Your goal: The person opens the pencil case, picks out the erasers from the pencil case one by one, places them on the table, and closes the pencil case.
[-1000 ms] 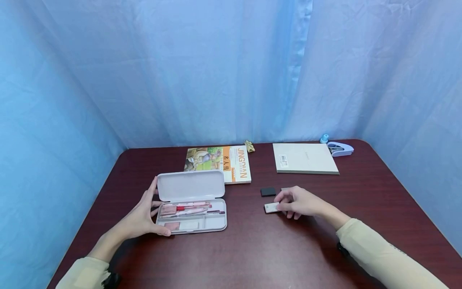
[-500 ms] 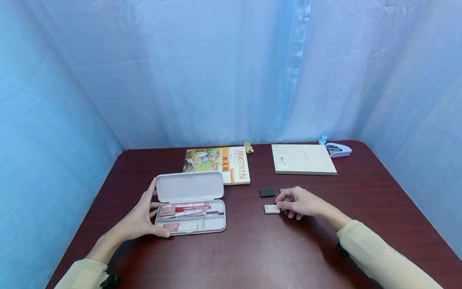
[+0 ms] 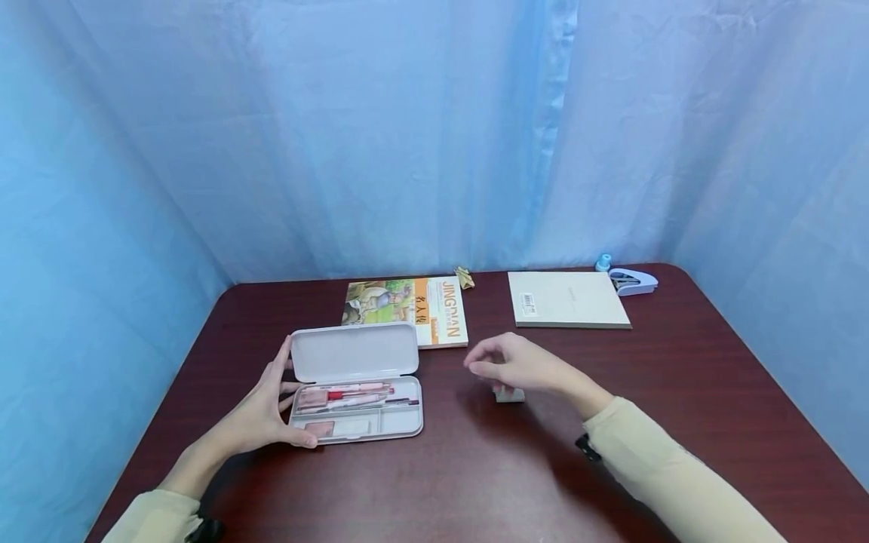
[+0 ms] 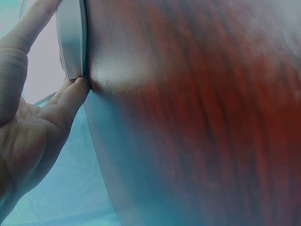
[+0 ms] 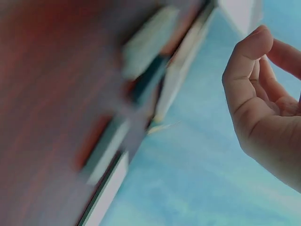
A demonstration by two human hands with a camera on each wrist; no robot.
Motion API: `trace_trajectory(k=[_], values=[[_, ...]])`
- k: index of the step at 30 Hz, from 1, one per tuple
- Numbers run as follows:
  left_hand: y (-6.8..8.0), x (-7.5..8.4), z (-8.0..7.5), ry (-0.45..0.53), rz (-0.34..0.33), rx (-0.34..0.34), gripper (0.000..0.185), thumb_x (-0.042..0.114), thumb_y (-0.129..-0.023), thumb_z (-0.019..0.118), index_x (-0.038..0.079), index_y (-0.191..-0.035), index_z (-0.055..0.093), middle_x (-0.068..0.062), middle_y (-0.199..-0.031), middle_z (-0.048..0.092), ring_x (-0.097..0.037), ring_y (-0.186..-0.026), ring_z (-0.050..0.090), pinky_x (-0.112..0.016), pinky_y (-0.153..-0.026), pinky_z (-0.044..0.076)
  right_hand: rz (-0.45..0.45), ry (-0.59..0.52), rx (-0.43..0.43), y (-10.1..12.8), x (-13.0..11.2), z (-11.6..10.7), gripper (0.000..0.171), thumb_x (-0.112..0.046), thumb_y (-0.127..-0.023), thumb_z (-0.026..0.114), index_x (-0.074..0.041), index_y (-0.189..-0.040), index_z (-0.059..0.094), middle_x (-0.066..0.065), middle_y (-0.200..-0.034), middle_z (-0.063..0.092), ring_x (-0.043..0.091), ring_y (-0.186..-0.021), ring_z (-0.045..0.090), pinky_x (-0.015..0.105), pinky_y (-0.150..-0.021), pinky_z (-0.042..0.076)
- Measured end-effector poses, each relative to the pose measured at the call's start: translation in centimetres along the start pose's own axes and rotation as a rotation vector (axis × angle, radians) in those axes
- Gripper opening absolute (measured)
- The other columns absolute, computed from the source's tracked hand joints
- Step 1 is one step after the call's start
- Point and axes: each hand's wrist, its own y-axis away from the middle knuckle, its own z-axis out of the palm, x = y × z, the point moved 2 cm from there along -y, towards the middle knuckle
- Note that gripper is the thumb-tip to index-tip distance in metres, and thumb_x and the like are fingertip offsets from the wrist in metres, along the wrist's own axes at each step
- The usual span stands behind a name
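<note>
An open pencil case (image 3: 354,353), pale grey inside, lies on the dark red-brown table. My left hand (image 3: 256,413) holds its left end, thumb at the front edge and fingers spread up behind the raised lid. Pens (image 3: 360,395) fill its long compartment; a pink block (image 3: 319,429) and a white block (image 3: 351,427) sit in the front one. Over a small whitish block (image 3: 511,396), my right hand (image 3: 528,366) hangs with loosely bent fingers and nothing between them. The right wrist view shows that block blurred, with a dark block (image 5: 149,80) and a grey block (image 5: 107,148) beyond.
Behind the case lies a book (image 3: 444,311) with a picture cover, partly covered by the lid. A gold crumpled-looking piece (image 3: 465,277) is at its corner. Back right are a pale notebook (image 3: 569,300), a lilac stapler-like object (image 3: 634,282) and a light-blue bottle (image 3: 603,262).
My right hand has let go of the whitish block, lifted, and moved left over it. The left hand keeps its hold on the pencil case.
</note>
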Motion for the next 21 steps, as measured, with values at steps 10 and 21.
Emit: trace_trajectory(k=[10, 21], values=[[0.0, 0.0, -0.1, 0.005, 0.017, 0.002, 0.149, 0.025, -0.064, 0.099, 0.039, -0.160, -0.014, -0.019, -0.148, 0.024, -0.036, -0.123, 0.054, -0.052, -0.098, 0.050, -0.161, -0.024, -0.084, -5.3, -6.0, 5.0, 0.028, -0.018, -0.103, 0.061, -0.002, -0.123, 0.070, 0.015, -0.084, 0.071, 0.026, -0.063, 0.068, 0.040, -0.060, 0.060], [0.0, 0.0, -0.1, 0.013, 0.005, -0.007, 0.150, 0.024, -0.064, 0.099, 0.039, -0.160, -0.015, -0.020, -0.146, 0.025, -0.038, -0.124, 0.054, -0.051, -0.099, 0.049, -0.355, 0.131, -0.094, -9.8, -8.8, 11.4, 0.023, -0.014, -0.099, 0.065, -0.003, -0.117, 0.074, 0.004, -0.098, 0.075, 0.007, -0.075, 0.068, 0.016, -0.068, 0.052]])
